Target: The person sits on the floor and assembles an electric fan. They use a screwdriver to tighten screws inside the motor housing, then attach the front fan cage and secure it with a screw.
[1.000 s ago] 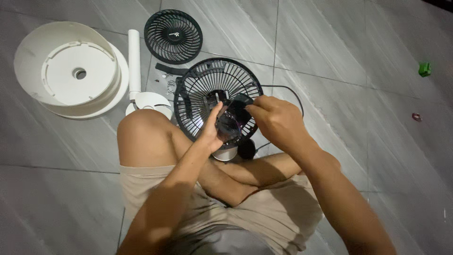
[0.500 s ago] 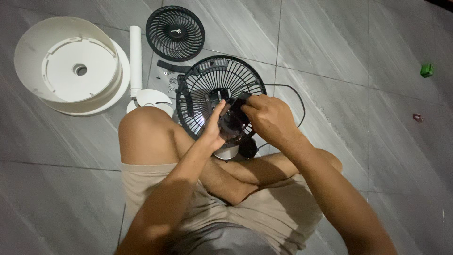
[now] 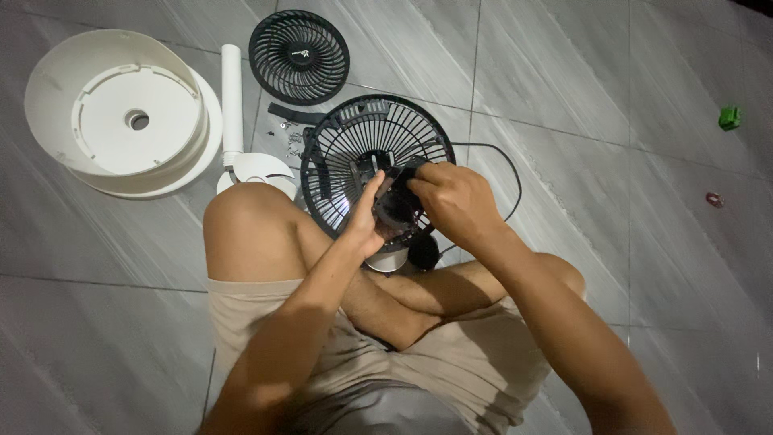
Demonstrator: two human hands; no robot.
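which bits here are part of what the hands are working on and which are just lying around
In hand:
- left hand and right hand on the dark fan blade
- black rear grille behind it

Lying about:
- front grille
- white round base
- white pole
- green object

You're sitting on a grey tiled floor (image 3: 564,72); lying on it are a white round base (image 3: 121,113), a white tube (image 3: 232,101) and a small black grille (image 3: 299,56).

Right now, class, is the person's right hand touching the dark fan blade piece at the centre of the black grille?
Touching. The head view shows the right hand with its fingers curled over the top edge of the dark fan blade piece, no gap visible.
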